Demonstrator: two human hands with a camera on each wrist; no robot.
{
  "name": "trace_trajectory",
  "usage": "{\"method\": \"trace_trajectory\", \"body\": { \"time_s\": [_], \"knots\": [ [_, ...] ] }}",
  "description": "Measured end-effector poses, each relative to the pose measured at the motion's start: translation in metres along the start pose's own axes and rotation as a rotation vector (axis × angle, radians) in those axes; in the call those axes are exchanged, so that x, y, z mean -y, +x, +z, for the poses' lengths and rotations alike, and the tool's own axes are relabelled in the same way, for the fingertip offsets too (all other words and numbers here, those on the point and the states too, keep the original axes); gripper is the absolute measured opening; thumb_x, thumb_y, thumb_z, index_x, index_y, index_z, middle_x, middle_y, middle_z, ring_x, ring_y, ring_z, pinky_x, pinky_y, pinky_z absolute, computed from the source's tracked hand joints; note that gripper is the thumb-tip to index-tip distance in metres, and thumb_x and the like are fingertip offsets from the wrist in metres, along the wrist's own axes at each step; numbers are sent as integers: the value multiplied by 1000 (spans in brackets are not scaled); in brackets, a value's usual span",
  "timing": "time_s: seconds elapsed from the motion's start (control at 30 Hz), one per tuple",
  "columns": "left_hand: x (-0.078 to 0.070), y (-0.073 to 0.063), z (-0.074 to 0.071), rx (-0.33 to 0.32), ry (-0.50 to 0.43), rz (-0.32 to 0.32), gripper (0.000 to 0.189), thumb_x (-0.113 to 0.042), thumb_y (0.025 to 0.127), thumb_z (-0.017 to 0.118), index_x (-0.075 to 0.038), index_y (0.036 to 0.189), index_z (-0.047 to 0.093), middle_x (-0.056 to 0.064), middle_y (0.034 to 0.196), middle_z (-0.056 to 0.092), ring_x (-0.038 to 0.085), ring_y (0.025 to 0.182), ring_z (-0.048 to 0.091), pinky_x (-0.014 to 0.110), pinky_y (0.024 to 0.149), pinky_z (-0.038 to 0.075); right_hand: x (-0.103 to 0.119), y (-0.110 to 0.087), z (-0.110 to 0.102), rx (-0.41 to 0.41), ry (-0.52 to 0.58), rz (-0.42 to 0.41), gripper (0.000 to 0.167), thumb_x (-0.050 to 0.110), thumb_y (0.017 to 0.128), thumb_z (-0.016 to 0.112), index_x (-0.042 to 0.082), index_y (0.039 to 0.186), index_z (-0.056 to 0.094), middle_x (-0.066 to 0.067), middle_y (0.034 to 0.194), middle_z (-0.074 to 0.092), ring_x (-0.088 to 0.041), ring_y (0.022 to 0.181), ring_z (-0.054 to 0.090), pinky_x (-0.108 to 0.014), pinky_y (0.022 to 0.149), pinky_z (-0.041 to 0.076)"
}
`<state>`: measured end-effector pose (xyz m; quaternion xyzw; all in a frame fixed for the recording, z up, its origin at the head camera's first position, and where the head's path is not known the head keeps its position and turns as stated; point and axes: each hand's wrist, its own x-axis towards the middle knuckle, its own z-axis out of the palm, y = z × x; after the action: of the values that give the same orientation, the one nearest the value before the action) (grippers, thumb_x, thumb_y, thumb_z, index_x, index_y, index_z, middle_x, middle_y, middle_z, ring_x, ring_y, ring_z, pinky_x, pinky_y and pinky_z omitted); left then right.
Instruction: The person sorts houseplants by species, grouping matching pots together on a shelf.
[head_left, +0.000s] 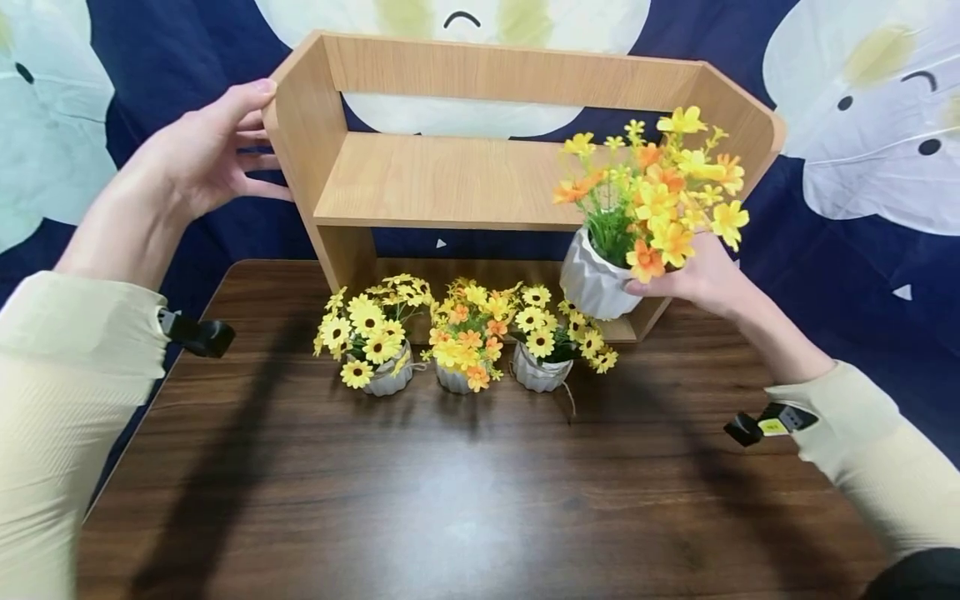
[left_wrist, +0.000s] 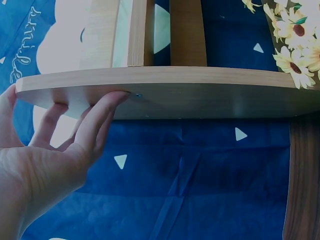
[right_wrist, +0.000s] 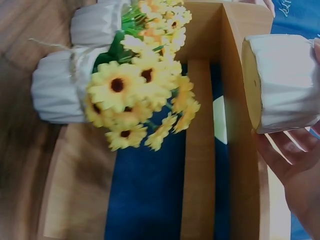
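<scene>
My right hand (head_left: 693, 271) grips a white ribbed flower pot (head_left: 596, 279) filled with yellow and orange artificial flowers (head_left: 660, 196). The pot is held tilted in front of the right end of a wooden desk shelf's upper board (head_left: 450, 179); in the right wrist view the yellowish base of the white pot (right_wrist: 285, 82) shows. On the shelf's left side panel (head_left: 296, 137), my left hand (head_left: 198, 154) rests with spread, mostly straight fingers; the left wrist view shows them touching the outer face of the panel (left_wrist: 200, 97).
Below the upper board, three potted flowers stand in a row: yellow daisies (head_left: 382, 367) at left, a yellow-orange bunch (head_left: 457, 375) in the middle, more daisies (head_left: 540, 367) at right. A dark wooden table (head_left: 450, 492) carries everything. Behind hangs a blue patterned cloth (head_left: 165, 50).
</scene>
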<state>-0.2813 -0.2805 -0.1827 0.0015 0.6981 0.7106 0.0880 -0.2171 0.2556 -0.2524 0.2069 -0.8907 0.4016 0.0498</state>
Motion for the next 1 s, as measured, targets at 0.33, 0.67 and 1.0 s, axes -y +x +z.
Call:
{"method": "trace_trajectory", "body": {
  "time_s": [0.33,0.67,1.0],
  "knots": [
    [2,-1,2,-4,6,9,60,-48,99,62,-33,153,40,-6,146,41,35,145,31,40,63,65,33,36,6,90,-76,62,79,28,79,86,16,149,49,-8,144,60,-14,127,53,-37,116,40],
    [1,-2,0,-18,-7,14,60,-47,99,62,-34,153,40,-7,144,42,35,146,30,39,62,65,53,66,27,115,81,-55,87,22,79,86,18,154,42,-3,155,50,-17,141,48,-48,122,38],
    [2,-3,-1,-17,-21,8,58,-46,99,62,-34,152,41,-7,145,43,34,144,33,41,63,65,64,91,42,117,207,-160,80,17,80,84,19,151,46,0,149,54,-15,127,58,-36,106,53]
  ]
}}
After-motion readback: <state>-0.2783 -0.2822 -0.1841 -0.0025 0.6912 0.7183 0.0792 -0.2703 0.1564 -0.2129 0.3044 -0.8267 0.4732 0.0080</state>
